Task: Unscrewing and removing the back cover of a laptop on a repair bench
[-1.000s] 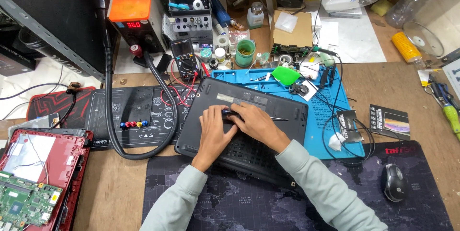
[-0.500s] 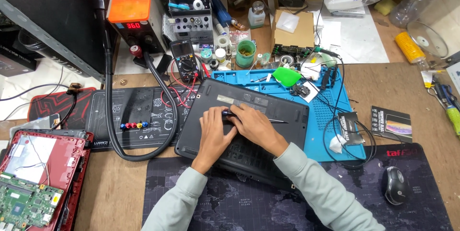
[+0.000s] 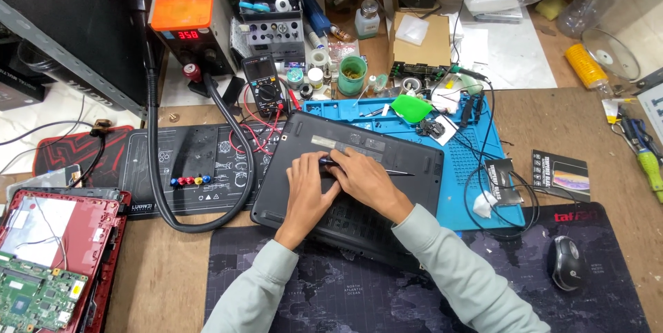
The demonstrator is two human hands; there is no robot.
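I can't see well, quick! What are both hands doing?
Left hand: pressed on the black laptop, holding nothing.
Right hand: closed on a thin tool, tip at the laptop.

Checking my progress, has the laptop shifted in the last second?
No. The laptop sits at the same spot against the blue mat, both hands on it.

Two bare hands, left hand (image 3: 309, 182) and right hand (image 3: 364, 177), no gloves, rings or watch visible. Both arms in long pale grey-green sleeves (image 3: 456, 274), soft fabric, plain cuffs ending at wrists, light creases.
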